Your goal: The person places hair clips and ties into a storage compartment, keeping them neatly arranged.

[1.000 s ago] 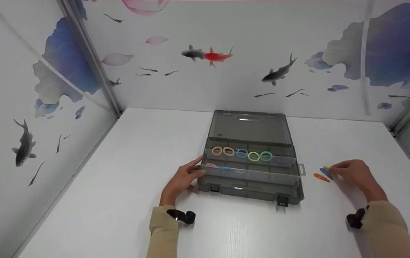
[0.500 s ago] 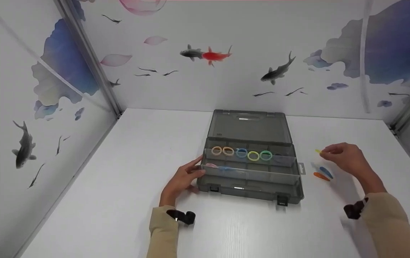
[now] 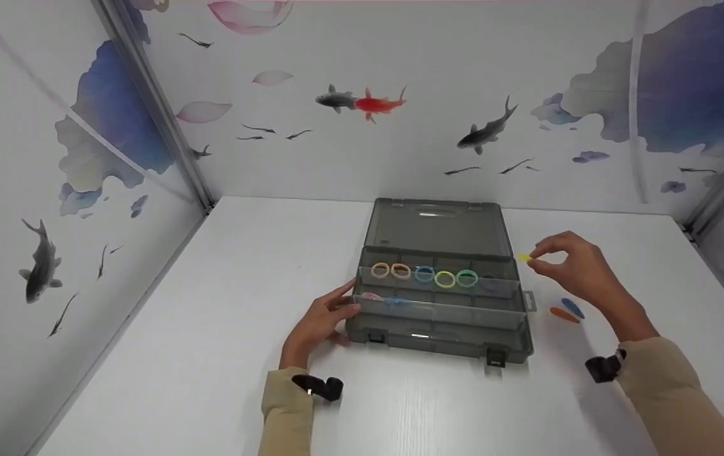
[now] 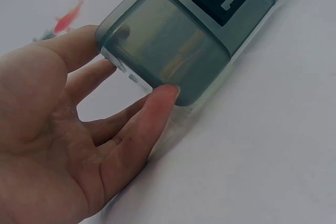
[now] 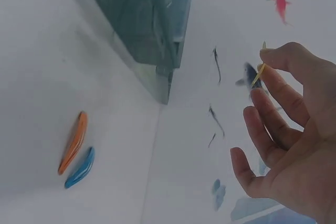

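Observation:
My right hand (image 3: pixel 574 266) pinches a yellow hair clip (image 3: pixel 524 257) between thumb and index finger, just off the right side of a grey see-through plastic box. The right wrist view shows the clip (image 5: pixel 257 78) edge-on, the other fingers loosely bent. The box (image 3: pixel 400 342) lies with its lid (image 3: pixel 438 231) folded back. At its left end my left hand (image 3: pixel 317 323) rests its fingers against the wall; the left wrist view shows fingertips (image 4: pixel 167 94) on a corner. An orange hair clip (image 3: pixel 564 315) and a blue hair clip (image 3: pixel 572 308) lie on the table beside the box.
Several ring-shaped hair ties (image 3: pixel 467 285) stand in a row in the box's back section. Pink (image 3: pixel 371 296) and blue (image 3: pixel 394 301) pieces lie in its middle section behind a clear divider. A printed wall (image 3: pixel 425 152) borders the white table (image 3: pixel 260 253) behind.
My right hand has picked up the yellow hair clip from beside the other two and carried it up and left to the box's edge. The left hand has stayed in place.

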A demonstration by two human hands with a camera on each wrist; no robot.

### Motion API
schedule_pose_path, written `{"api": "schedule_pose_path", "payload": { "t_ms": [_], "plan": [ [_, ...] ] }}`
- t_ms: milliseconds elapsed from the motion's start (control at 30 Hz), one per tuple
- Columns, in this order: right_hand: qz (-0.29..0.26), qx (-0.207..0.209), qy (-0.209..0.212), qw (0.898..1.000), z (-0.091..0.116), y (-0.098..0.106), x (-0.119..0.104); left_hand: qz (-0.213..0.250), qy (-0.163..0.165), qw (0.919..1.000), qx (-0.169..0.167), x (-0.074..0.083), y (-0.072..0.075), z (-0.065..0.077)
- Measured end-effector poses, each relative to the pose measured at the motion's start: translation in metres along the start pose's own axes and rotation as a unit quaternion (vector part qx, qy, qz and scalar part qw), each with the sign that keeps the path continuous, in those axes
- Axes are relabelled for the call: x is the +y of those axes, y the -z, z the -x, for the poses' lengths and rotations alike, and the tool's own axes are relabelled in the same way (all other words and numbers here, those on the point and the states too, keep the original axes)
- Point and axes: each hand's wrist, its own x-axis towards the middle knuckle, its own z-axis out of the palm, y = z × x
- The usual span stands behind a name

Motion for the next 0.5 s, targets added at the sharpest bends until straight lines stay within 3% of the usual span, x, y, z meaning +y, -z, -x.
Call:
{"api": "schedule_pose_path", "payload": {
  "t_ms": [500],
  "plan": [
    [-0.013,-0.035,0.074,0.997,-0.009,-0.025,-0.056,0.002,0.001,1.0,0.002,0.002,-0.002,0.002]
  ]
}}
